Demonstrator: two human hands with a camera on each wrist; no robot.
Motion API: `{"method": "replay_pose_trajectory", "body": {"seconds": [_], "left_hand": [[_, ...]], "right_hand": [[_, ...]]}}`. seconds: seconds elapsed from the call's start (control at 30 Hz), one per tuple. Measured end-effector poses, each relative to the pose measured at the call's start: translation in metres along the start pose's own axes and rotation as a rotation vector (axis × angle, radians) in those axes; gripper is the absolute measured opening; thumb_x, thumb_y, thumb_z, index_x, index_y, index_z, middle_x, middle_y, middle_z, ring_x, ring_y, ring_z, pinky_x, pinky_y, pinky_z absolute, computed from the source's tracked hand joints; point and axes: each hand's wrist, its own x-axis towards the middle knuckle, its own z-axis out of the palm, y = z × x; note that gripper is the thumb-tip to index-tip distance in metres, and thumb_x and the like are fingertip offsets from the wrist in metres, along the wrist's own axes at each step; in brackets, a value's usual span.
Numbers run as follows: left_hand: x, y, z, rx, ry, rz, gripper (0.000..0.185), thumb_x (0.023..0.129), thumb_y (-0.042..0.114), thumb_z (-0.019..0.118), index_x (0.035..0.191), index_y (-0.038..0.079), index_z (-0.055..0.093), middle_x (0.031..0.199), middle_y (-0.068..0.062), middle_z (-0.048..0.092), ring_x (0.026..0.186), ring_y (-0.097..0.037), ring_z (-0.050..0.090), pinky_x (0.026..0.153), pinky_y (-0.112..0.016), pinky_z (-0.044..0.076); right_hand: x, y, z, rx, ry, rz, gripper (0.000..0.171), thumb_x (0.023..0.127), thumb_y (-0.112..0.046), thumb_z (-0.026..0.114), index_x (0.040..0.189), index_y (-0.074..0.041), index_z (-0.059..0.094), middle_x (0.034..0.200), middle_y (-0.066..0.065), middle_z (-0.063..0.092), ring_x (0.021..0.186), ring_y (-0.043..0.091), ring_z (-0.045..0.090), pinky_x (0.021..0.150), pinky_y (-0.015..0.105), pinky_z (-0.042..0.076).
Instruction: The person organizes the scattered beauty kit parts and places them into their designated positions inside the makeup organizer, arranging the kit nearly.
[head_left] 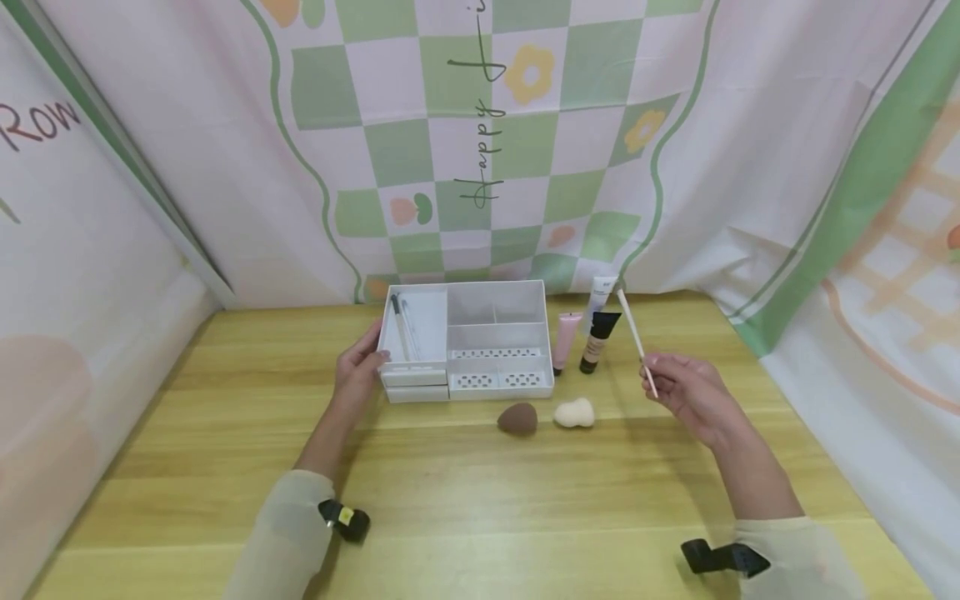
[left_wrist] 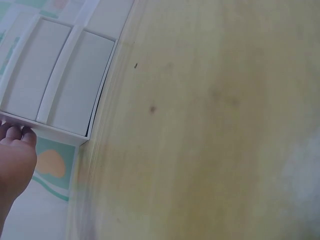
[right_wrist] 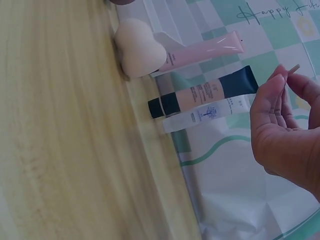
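- At the left wall of a white, rectangular plastic organizer (head_left: 498,300), a person's left hand (head_left: 358,364) grips the side, fingers bent against it, thumb near the front corner. The box sits with its long axis running left to right, drawers at front left; it looks rigid and fairly light, best held by its side walls.
- Inside the organizer's left compartment, two slim pen-like sticks (head_left: 401,321) lie side by side, pointing front to back.
- Before the organizer's front right, a brown, egg-shaped sponge (head_left: 518,419) aims its narrow end left; a cream, gourd-shaped sponge (head_left: 573,413) lies beside it. Both look soft.
- Just right of the organizer stand a pink tube (head_left: 567,340), a black-and-beige tube (head_left: 598,340) and a white tube (head_left: 600,296).
- Farther right of the organizer, a thin, pale, straight stick (head_left: 632,325) tilts aloft, upper end leaning away and left. The right hand (head_left: 688,392) pinches it near its lower end. Probably light, stiff and apt to roll; mid-shaft should give steadier hold.
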Motion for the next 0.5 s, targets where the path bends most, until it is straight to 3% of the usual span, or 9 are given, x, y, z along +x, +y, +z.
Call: {"method": "replay_pose_trajectory", "body": {"seconds": [0.5], "left_hand": [[0.001,0.0,0.0,0.009,0.009,-0.002,0.06,0.098,-0.004,0.046,0.156,0.0,0.033,0.169,-0.011,0.026,0.158,-0.027,0.025,0.129,-0.037,0.027]], "right_hand": [[0.002,-0.007,0.022,0.016,-0.097,-0.04,0.032,0.105,-0.005,0.046,0.094,-0.011,0.075,0.084,-0.005,0.074,0.073,0.005,0.065,0.066,0.016,0.057]]}}
